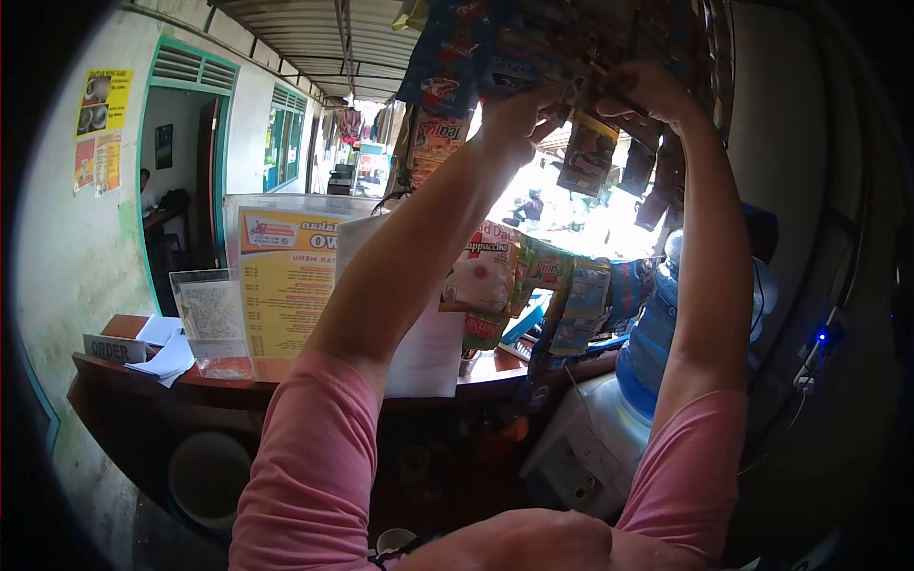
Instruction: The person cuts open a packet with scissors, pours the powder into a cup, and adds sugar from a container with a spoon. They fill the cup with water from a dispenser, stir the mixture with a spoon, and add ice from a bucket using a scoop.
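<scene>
Both arms reach up to strips of sachets hanging overhead. My left hand (524,112) is raised among them, its fingers closed in a pinch; what lies between them is too dark to make out. To its right, my right hand (652,93) curls its fingers at the top of a brown and yellow sachet (590,152), which hangs between the two hands. Blue sachets (443,90) hang left of my left hand. Lower down, a cappuccino sachet pack (484,271) and other strips of sachets (579,295) hang over the counter.
A curved counter (219,388) carries a menu stand (286,276), an order sign (108,348) and papers (162,347). A water dispenser (581,457) with a blue bottle (647,333) stands right, beneath my right arm. A white bucket (208,476) is at lower left.
</scene>
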A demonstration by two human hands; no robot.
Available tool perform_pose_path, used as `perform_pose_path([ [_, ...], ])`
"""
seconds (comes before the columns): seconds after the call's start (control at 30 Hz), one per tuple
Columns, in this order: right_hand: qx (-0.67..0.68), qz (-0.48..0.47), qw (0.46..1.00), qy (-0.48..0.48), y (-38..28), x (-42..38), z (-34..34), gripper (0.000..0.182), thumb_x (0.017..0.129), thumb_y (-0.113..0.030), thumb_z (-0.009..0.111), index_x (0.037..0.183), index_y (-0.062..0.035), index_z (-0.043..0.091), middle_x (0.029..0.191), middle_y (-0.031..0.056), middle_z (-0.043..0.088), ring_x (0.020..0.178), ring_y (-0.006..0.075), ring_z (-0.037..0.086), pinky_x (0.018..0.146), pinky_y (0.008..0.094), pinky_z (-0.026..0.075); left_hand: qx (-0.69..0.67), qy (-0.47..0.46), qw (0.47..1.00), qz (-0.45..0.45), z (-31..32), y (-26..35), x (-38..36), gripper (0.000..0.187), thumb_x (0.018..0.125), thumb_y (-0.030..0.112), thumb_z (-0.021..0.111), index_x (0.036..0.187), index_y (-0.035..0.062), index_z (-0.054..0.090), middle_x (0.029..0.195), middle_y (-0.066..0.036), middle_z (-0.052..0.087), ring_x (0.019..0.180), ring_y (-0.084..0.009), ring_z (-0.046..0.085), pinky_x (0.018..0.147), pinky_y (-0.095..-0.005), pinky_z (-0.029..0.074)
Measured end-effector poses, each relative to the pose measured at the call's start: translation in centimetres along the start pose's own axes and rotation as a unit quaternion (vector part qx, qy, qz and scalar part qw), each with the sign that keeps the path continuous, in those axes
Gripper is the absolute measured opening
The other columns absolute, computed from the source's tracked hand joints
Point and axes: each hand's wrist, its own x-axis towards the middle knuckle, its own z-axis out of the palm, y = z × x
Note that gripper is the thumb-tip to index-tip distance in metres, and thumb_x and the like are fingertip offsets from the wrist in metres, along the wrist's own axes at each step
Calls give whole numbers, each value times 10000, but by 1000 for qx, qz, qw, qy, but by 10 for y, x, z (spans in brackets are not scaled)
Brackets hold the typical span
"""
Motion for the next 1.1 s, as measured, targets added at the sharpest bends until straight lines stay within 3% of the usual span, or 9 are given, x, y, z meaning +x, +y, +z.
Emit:
perform_pose_path([
  [0.27, -69, 1, 997, 23, -42, -19, -10, 497, 541, -246, 888, 881, -83, 564, 621, -22, 555, 514, 75, 512, 439, 221, 369, 59, -69, 995, 31, 1, -1, -2, 244, 869, -91, 476, 1043, 19, 606, 1079, -77, 595, 1035, -164, 588, 922, -258, 511],
  [0.4, -93, -118, 987, 64, -17, 7, -11, 524, 522, -258, 896, 883, -76, 563, 661, 1, 581, 591, 115, 547, 492, 264, 402, -28, -33, 998, -34, 20, 7, -15, 273, 864, -116, 458, 1067, 6, 593, 1062, -91, 595, 1059, -173, 576, 933, -269, 510],
  [0.57, -193, -87, 976, 41, -55, -9, -19, 574, 483, -287, 911, 871, -57, 555, 725, 26, 604, 641, 134, 561, 519, 288, 419, -20, -79, 997, -10, 8, -3, 0, 205, 870, -52, 505, 1050, 2, 588, 1049, -96, 597, 1070, -185, 568, 924, -292, 515],
  [0.73, -147, -80, 985, 34, -43, 10, -15, 602, 486, -312, 911, 903, -68, 551, 731, 41, 589, 682, 146, 573, 548, 300, 435, 59, -140, 987, 46, -2, -5, 3, 154, 877, 38, 558, 1023, -8, 575, 1036, -99, 602, 1036, -184, 577, 912, -286, 512],
  [0.8, -138, -59, 989, 10, -53, 7, -18, 606, 494, -309, 909, 916, -69, 546, 731, 43, 583, 683, 146, 573, 548, 299, 440, -26, -77, 996, -26, 4, 3, -3, 190, 873, 78, 584, 1026, -29, 553, 992, -108, 614, 990, -192, 588, 898, -284, 510],
  [0.9, -120, -38, 992, -3, -65, 4, -17, 589, 511, -283, 904, 915, -64, 535, 721, 38, 575, 630, 139, 560, 511, 285, 433, -19, -99, 993, -68, 1, 6, -2, 140, 885, 62, 562, 1011, 7, 589, 1040, -81, 597, 1012, -170, 584, 886, -278, 520],
  [0.97, -143, -53, 988, 14, -67, 8, -14, 566, 523, -257, 900, 902, -59, 529, 703, 32, 571, 570, 132, 546, 470, 272, 422, 96, -160, 982, 14, -14, -7, 13, 147, 882, 87, 579, 1005, 8, 590, 1016, -77, 603, 998, -168, 586, 872, -282, 524],
  [1.03, -140, -34, 989, -12, -75, 5, -16, 570, 525, -263, 898, 904, -57, 526, 701, 34, 571, 567, 134, 542, 465, 274, 416, 100, -145, 984, 4, -10, -1, 6, 149, 878, 102, 593, 996, 11, 592, 994, -75, 609, 982, -164, 588, 853, -281, 528],
  [1.1, -130, -35, 990, -32, -76, 6, -18, 575, 526, -270, 896, 910, -55, 527, 701, 37, 571, 567, 137, 540, 462, 277, 413, -7, -57, 993, -99, -1, 9, 1, 143, 874, 107, 602, 984, 16, 596, 975, -75, 615, 964, -158, 590, 830, -275, 533],
])
